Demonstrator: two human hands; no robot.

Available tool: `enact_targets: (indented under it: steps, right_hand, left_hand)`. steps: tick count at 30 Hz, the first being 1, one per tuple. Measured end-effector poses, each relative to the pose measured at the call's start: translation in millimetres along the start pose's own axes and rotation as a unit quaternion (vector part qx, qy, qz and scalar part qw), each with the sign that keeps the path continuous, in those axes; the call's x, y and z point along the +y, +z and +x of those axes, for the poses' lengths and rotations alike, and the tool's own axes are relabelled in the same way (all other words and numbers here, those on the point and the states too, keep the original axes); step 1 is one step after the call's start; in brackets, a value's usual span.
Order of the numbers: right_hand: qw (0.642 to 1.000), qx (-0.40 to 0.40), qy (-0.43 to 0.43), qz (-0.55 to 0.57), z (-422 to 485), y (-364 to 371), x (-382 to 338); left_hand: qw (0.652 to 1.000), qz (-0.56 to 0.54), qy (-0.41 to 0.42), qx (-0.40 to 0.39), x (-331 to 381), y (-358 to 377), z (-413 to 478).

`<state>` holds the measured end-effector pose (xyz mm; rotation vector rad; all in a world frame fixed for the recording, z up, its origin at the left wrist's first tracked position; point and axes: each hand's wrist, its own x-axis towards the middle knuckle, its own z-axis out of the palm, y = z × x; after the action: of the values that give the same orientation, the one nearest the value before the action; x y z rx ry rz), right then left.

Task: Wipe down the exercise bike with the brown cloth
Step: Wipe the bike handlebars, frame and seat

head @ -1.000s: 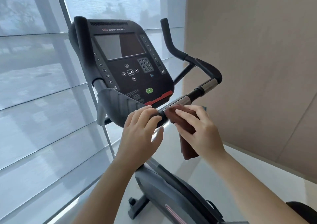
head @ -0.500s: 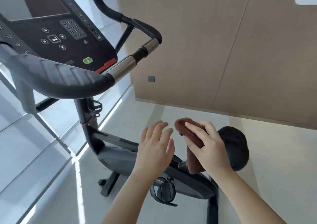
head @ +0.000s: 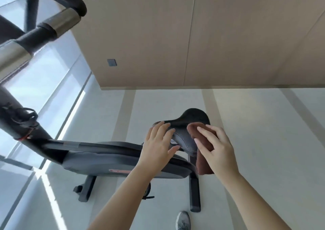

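Observation:
The black exercise bike (head: 112, 156) stands on the pale floor, its saddle (head: 190, 122) at centre right. My right hand (head: 213, 146) presses the brown cloth (head: 204, 161) against the saddle's right side; the cloth hangs down below my palm. My left hand (head: 159, 146) rests with spread fingers on the saddle's narrow front end, holding nothing. The handlebar (head: 52, 24) with chrome sleeves crosses the upper left, blurred. The console is out of frame.
A beige panelled wall (head: 228, 36) with a small grey square plate (head: 111, 62) rises behind the bike. Window panes (head: 45, 82) run along the left. The bike's rear foot (head: 194, 194) and front foot (head: 86, 188) sit on the floor. A grey shoe (head: 183, 220) shows at the bottom.
Both hands left the handlebar and dropped to the saddle; the view swung down and right. My right hand carried the cloth onto the saddle, and my left hand settled on its front.

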<state>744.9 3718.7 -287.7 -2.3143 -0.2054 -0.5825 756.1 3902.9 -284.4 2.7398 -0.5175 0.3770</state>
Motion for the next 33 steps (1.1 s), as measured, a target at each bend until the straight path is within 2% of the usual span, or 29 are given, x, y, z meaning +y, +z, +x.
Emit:
enact_targets:
  steps: [5,9,14,19,22,24,29,33]
  right_hand:
    - [0.999,0.002,0.036,-0.003,12,11,51]
    - [0.998,0.001,0.059,-0.003,21,37,76]
    - [0.995,-0.040,0.051,-0.074,41,67,88]
    - [0.991,-0.097,0.045,-0.078,94,75,107]
    - [0.977,-0.186,0.046,-0.088,131,84,115]
    - [0.973,-0.212,0.034,-0.087,128,82,115]
    - [0.989,-0.141,0.019,-0.050,55,54,105]
    - [0.987,-0.140,-0.018,-0.070,74,63,107]
  left_hand:
    - [0.995,0.005,0.032,-0.099,-9,41,39]
    - [0.988,0.030,0.019,-0.152,-29,70,63]
    - [0.976,0.061,0.017,-0.206,-54,89,82]
    - [0.974,0.051,0.011,-0.222,-67,97,93]
    - [0.975,0.000,-0.009,-0.221,-69,99,91]
    - [0.976,-0.017,-0.015,-0.219,-70,101,90]
    - [0.979,-0.044,-0.022,-0.196,-74,104,87]
    - [0.983,-0.070,-0.037,-0.166,-75,107,83]
